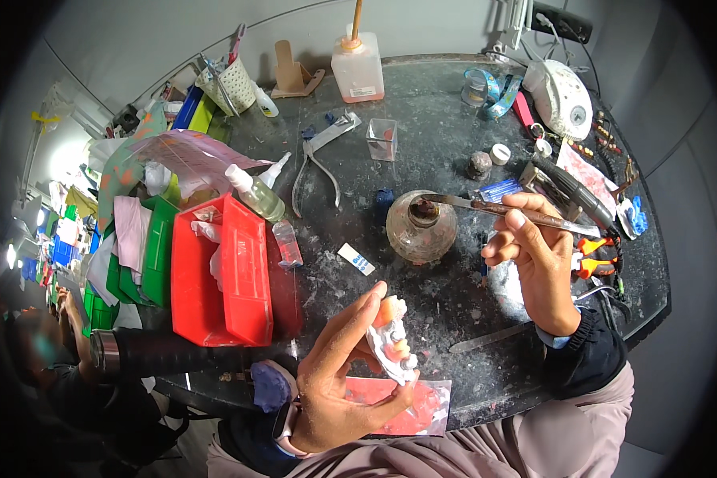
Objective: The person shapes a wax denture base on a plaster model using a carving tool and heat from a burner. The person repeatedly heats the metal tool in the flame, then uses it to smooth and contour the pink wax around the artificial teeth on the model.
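My left hand (320,398) is closed around a white plaster dental cast (392,342) that carries pink wax and tooth-coloured pieces, tilted upward above the desk's front edge. Between the fingers of my right hand (543,263) is a wax knife (494,209) with a brown handle. Its blade reaches left to the top of a round glass spirit lamp (422,237); whether a flame burns there I cannot tell. Below the cast lies a pink wax sheet (436,405), partly covered by my left hand. Another flat metal blade (490,338) rests on the desk between my hands.
Red plastic bins (247,271) and green bins (157,251) crowd the left. Metal pliers (320,151), a spray bottle (256,195) and a square bottle (358,72) stand or lie farther back. Orange-handled pliers (596,259) and a white machine (561,99) are at right. A person (63,350) sits far left.
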`<state>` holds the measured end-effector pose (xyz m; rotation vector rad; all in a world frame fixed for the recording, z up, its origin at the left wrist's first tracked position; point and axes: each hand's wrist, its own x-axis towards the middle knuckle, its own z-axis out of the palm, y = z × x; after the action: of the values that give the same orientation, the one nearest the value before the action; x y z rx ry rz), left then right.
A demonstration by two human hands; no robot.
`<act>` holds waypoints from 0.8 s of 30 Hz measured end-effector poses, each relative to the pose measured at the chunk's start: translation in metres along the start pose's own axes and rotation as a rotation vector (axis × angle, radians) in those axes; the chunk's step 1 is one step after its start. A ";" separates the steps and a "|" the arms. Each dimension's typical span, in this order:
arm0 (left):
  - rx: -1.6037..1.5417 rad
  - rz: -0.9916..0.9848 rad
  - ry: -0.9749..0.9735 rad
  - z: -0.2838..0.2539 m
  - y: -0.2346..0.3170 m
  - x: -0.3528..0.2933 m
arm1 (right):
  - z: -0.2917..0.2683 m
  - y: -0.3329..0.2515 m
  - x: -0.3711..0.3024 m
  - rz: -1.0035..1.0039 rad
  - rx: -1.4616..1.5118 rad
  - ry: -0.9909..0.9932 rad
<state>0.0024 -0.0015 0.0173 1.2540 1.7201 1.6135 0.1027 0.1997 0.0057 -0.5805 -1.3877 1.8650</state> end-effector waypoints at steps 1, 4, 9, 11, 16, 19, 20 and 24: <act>0.014 0.016 -0.001 0.000 0.000 0.000 | 0.000 0.000 0.000 0.000 -0.001 0.000; 0.033 0.036 -0.002 -0.001 -0.003 0.000 | -0.001 0.001 0.000 0.000 -0.001 -0.001; 0.073 0.062 0.008 -0.001 -0.002 0.000 | 0.000 0.001 0.000 0.005 0.018 0.003; 0.079 0.070 0.011 -0.002 -0.001 0.000 | 0.000 0.000 0.001 0.005 0.019 0.002; 0.076 0.075 -0.001 -0.003 -0.006 0.001 | -0.003 0.003 0.002 0.001 0.008 0.010; 0.090 0.081 0.008 -0.004 -0.001 0.000 | -0.001 0.001 0.002 -0.009 0.001 0.004; 0.092 0.076 0.007 -0.003 -0.001 0.001 | -0.001 0.002 0.002 -0.006 -0.002 0.007; 0.045 0.080 0.019 -0.001 -0.003 0.001 | -0.002 0.002 0.002 -0.014 -0.002 0.014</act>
<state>-0.0001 -0.0007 0.0148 1.3484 1.7472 1.6450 0.1029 0.2021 0.0036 -0.5819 -1.3813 1.8455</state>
